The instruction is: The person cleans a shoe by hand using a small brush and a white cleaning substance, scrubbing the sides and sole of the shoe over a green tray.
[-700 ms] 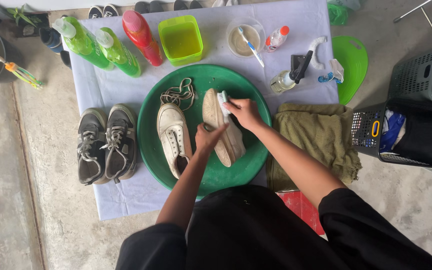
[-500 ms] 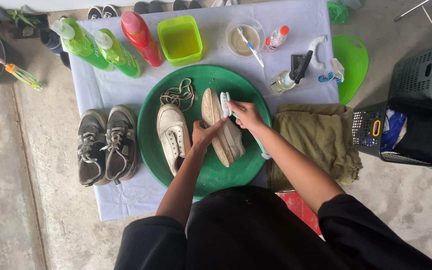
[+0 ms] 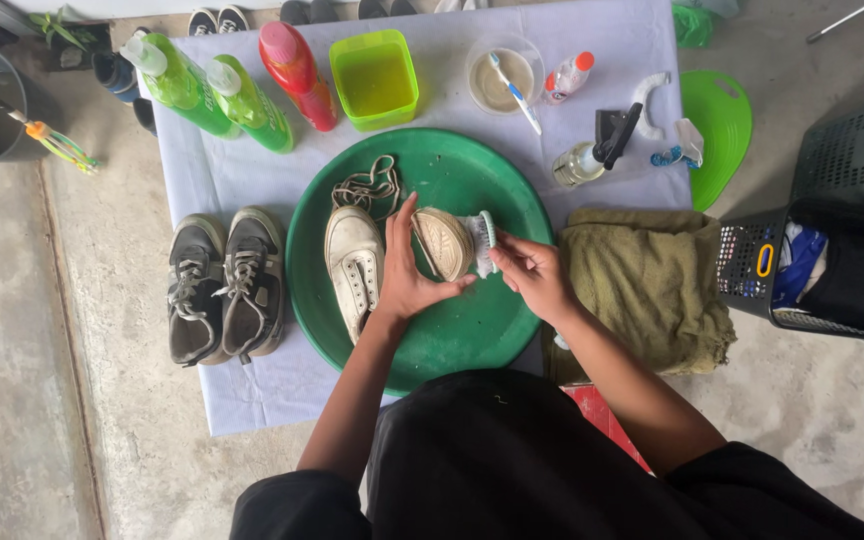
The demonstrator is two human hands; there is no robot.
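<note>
My left hand (image 3: 407, 275) grips a worn white shoe (image 3: 444, 240), tipped on end so its tan sole faces up, over a big round green basin (image 3: 472, 330). My right hand (image 3: 532, 272) holds a small scrub brush (image 3: 480, 240) with a teal edge against the shoe's sole. The other white shoe (image 3: 354, 265) lies flat in the basin to the left. Loose laces (image 3: 367, 185) lie in a heap above it.
A dark grey pair of sneakers (image 3: 222, 285) sits left on the pale cloth (image 3: 242, 390). Behind the basin stand green bottles (image 3: 207, 95), a red bottle (image 3: 297, 60), a lime tub (image 3: 374, 78) and a bowl with toothbrush (image 3: 507, 75). An olive towel (image 3: 652, 290) and dark baskets (image 3: 832, 250) lie right.
The shoe has been turned from lying sole-up lengthwise to standing on end. Both hands dropped lower in the basin, and the brush is now at the sole's right side.
</note>
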